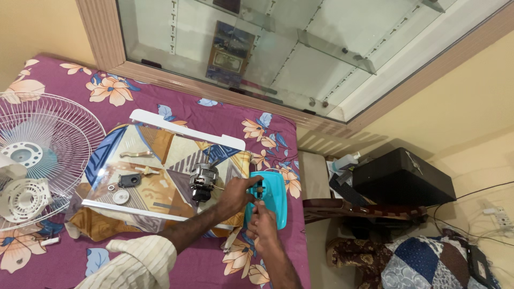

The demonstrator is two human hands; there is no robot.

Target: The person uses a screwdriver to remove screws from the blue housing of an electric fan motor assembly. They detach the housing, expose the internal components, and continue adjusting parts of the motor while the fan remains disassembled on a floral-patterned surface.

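Turquoise plastic cover [273,199] at the bed's [203,267] right edge, long axis running away from the person, slightly tilted. Left hand [235,195] fingers curled on its left rim; right hand [262,225] pinches its near end. Fan motor [203,179] just left, shaft upright.

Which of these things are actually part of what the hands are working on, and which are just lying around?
In hand:
- left hand and right hand, both on the turquoise plastic cover
- fan motor beside it, on the clear sheet
- small loose parts
- white fan grille

Lying about:
- black case
- patchwork cushion
- floral bedsheet
- glass cabinet
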